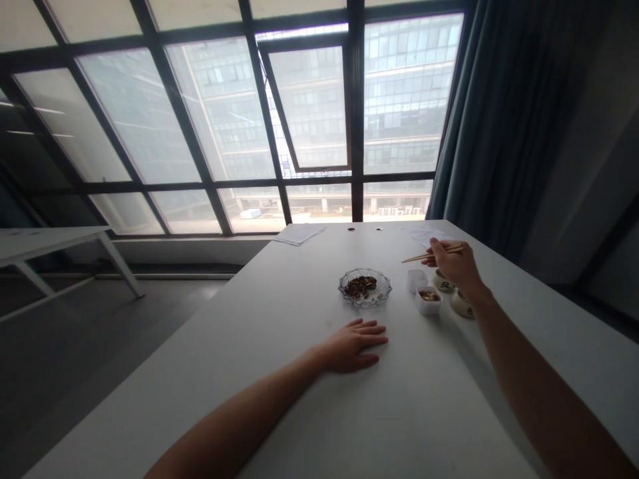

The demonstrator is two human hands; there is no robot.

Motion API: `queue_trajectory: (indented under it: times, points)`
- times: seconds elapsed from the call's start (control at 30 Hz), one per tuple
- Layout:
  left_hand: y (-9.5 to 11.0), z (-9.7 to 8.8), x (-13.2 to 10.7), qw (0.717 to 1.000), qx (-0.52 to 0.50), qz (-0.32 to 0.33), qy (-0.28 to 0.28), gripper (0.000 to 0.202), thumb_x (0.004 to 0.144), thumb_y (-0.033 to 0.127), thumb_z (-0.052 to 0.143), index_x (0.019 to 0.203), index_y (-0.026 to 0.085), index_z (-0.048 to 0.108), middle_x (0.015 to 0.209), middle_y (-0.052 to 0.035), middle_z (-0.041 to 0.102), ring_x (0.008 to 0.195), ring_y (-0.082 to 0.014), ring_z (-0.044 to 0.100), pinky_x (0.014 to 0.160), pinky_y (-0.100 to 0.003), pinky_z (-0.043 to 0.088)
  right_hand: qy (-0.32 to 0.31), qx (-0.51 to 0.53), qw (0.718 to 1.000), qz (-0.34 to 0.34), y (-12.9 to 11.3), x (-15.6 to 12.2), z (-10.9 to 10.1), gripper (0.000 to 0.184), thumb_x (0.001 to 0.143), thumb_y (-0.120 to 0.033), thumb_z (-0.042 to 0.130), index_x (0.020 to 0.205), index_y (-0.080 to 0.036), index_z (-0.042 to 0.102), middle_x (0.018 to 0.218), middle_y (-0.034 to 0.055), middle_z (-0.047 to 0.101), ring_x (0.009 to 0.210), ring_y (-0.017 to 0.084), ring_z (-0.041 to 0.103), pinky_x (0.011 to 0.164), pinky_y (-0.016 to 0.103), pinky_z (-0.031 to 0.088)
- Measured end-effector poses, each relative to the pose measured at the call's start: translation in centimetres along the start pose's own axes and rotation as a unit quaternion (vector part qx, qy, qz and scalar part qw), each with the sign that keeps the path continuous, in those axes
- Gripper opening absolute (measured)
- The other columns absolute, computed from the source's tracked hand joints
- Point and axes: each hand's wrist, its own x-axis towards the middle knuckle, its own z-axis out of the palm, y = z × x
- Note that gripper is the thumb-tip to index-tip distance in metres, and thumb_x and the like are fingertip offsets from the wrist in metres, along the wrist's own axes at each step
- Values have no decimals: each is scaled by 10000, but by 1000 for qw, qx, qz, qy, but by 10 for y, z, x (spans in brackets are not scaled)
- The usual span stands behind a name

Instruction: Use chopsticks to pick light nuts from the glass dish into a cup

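A wall of tall windows [210,120] in dark metal frames fills the far side of the room, with 1 pane [304,106] tilted open and a glass-fronted office building [404,86] bright beyond. A dark blue-grey curtain [504,113] hangs at the right beside a shadowed wall [564,166]. On the left, 1 white table [44,243] stands on a grey floor [100,359].

Office-like room, long white table [164,406], tall framed windows [309,113], blue curtain [504,120]
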Motion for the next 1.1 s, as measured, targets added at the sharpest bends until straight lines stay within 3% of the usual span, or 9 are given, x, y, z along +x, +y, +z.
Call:
queue_trajectory:
  times: [0.13, 0.27, 0.43, 0.73, 1.1]
  points:
    - [1, -1, 0, 1000, -1, 1, 2, 566, 1006, 452, 573, 1548, 335, 457, 1630, -19, 395, 1532, -280, 323, 1277, -472, 203, -130, 34, 991, -2, -3, -9, 11, 555, 814, -690, 720, 787, -137, 742, 742, 120, 766, 601, 236, 760, 531, 288, 638]
    - [2, -2, 0, 1000, 1, 3, 4, 563, 1006, 454, 571, 1545, 329, 462, 1629, -24, 397, 1533, -281, 320, 1276, -474, 205, -273, 25, 961, -15, -5, -23, 28, 541, 826, -681, 712, 791, -142, 748, 730, 111, 767, 656, 238, 764, 582, 290, 630]
    - [3, -2, 0, 1000, 4, 0, 5, 563, 1003, 448, 577, 1543, 339, 461, 1626, -13, 405, 1534, -276, 320, 1274, -471, 208, -350, -7, 936, -32, 2, -36, 46, 511, 855, -640, 695, 789, -138, 763, 674, 92, 755, 625, 208, 734, 594, 277, 593]
    - [1, 0, 1, 1000, 10, 6, 10, 559, 1004, 463, 575, 1539, 345, 466, 1622, -16, 412, 1528, -285, 331, 1272, -464, 221, -347, 18, 938, -1, 14, -43, 57, 461, 823, -610, 734, 773, -153, 760, 711, 93, 774, 684, 230, 757, 596, 282, 601]
    - [2, -1, 2, 1000, 9, 2, 7, 555, 1007, 460, 572, 1538, 341, 466, 1620, -17, 417, 1527, -284, 333, 1273, -474, 215, -293, -1, 955, -36, 16, -45, 61, 431, 851, -578, 717, 671, -188, 684, 610, 52, 722, 613, 225, 726, 534, 266, 539]
